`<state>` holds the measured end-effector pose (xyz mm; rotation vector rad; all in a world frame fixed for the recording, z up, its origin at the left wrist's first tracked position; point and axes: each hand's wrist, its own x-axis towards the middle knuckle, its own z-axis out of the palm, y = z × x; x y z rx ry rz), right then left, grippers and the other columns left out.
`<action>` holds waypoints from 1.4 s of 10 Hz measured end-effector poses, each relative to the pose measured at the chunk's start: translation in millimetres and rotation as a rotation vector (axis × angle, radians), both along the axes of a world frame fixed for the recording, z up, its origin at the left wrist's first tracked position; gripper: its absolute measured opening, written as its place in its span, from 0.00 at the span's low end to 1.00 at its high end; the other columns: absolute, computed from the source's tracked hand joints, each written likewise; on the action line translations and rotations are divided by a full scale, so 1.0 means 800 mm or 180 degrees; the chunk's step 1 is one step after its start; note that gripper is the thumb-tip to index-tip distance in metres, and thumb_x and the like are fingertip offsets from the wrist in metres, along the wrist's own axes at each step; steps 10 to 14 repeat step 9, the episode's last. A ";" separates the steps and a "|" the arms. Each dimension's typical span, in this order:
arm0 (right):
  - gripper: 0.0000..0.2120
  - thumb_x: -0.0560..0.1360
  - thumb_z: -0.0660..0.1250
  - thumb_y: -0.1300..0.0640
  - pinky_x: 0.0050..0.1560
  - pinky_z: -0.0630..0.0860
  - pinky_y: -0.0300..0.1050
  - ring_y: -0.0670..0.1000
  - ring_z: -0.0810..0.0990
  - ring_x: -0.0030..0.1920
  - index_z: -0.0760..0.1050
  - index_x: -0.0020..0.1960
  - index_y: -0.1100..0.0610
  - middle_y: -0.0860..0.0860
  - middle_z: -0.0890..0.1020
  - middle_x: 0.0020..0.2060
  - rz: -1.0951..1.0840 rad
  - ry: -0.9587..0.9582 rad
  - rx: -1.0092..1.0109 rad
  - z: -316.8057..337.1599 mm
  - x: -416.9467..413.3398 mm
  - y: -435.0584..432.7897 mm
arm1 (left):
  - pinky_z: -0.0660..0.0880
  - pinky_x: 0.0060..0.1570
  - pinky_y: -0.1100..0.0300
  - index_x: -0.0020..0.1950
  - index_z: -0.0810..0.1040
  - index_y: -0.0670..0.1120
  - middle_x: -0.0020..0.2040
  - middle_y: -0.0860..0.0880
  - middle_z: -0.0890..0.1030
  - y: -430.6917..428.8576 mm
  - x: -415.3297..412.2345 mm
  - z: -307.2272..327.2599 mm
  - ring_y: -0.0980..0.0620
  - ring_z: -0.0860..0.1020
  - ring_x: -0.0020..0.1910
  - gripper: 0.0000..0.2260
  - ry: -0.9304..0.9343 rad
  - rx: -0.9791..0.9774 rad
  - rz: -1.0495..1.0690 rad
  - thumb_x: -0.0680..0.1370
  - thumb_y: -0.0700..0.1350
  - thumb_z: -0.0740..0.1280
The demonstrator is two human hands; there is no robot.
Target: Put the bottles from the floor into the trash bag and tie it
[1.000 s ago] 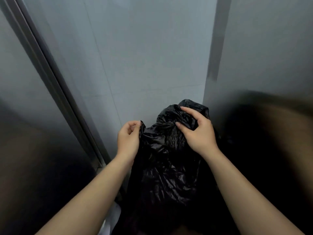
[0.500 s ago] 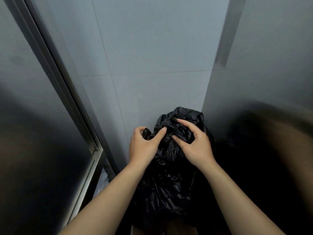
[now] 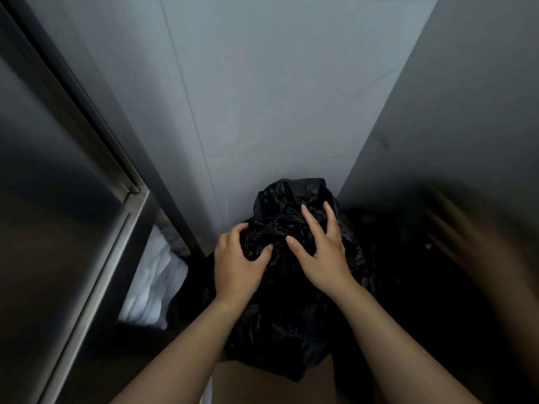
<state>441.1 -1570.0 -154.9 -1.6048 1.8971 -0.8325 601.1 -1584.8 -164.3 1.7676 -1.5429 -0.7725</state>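
A black crinkled trash bag stands low in the middle of the head view, its gathered top bunched upward. My left hand grips the bunched plastic from the left, thumb and fingers curled around a fold. My right hand presses on the top from the right, fingers spread over the plastic and thumb hooked under a fold. No bottles are visible; the bag's contents are hidden.
A pale tiled wall rises straight ahead. A dark metal door frame runs along the left, with white fabric behind its lower edge. A grey panel closes the right side. The corner is narrow.
My left hand moved in from the bag's left edge to the gathered top beside my right hand. Both hands and the bag now sit lower in view as the camera tilted up.
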 end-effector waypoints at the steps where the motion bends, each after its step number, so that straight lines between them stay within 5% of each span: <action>1: 0.31 0.74 0.62 0.39 0.72 0.52 0.62 0.51 0.46 0.76 0.53 0.73 0.39 0.47 0.45 0.76 0.0187 -0.0057 0.0489 -0.039 0.006 -0.001 | 0.70 0.62 0.47 0.68 0.68 0.49 0.64 0.46 0.72 0.005 0.011 -0.031 0.46 0.70 0.65 0.28 -0.0222 0.0367 -0.0095 0.71 0.56 0.70; 6: 0.34 0.71 0.66 0.41 0.72 0.57 0.59 0.54 0.51 0.75 0.59 0.73 0.47 0.52 0.51 0.76 0.0137 -0.0075 0.0174 0.001 0.032 -0.020 | 0.63 0.69 0.51 0.73 0.63 0.47 0.72 0.43 0.68 0.002 0.059 0.026 0.44 0.65 0.71 0.30 -0.0678 0.0115 -0.0231 0.74 0.59 0.64; 9: 0.33 0.72 0.67 0.42 0.69 0.58 0.44 0.53 0.60 0.72 0.62 0.71 0.54 0.53 0.62 0.73 0.0024 -0.0068 -0.0177 0.078 0.023 0.048 | 0.65 0.67 0.50 0.72 0.63 0.47 0.71 0.45 0.68 0.060 0.063 0.100 0.45 0.66 0.70 0.30 -0.0678 -0.0289 -0.0454 0.74 0.60 0.62; 14: 0.33 0.72 0.67 0.42 0.69 0.58 0.44 0.53 0.60 0.72 0.62 0.71 0.54 0.53 0.62 0.73 0.0024 -0.0068 -0.0177 0.078 0.023 0.048 | 0.65 0.67 0.50 0.72 0.63 0.47 0.71 0.45 0.68 0.060 0.063 0.100 0.45 0.66 0.70 0.30 -0.0678 -0.0289 -0.0454 0.74 0.60 0.62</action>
